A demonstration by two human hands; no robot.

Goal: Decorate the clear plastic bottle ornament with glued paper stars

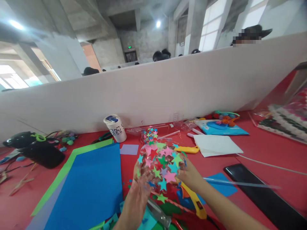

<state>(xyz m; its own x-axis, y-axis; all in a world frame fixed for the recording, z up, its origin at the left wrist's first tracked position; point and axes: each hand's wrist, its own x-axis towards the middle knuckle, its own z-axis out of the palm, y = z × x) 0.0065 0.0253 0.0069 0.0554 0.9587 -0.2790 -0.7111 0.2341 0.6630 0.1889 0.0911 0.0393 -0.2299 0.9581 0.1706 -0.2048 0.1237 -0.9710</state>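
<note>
Between my two hands is a clear, rounded plastic-looking piece covered with colourful paper stars point(163, 163). My left hand point(139, 191) presses on its left side, fingers partly hidden behind the stars. On the opposite side my right hand point(190, 172) grips it, and most of those fingers are covered. A smaller star-covered piece point(150, 134) stands just behind. Below the hands lie a scissors-like metal tool point(159, 212) with a red handle, a yellow tool point(195, 199) and a loose green star point(162, 198).
Blue sheets point(96, 179) lie left, near a white cup point(116, 128) and a black bottle point(39, 151). Rightward are a yellow-handled tool point(187, 149), white paper point(217, 145), a black phone point(266, 198) and a blue packet point(223, 127). A white partition point(148, 95) borders the red table.
</note>
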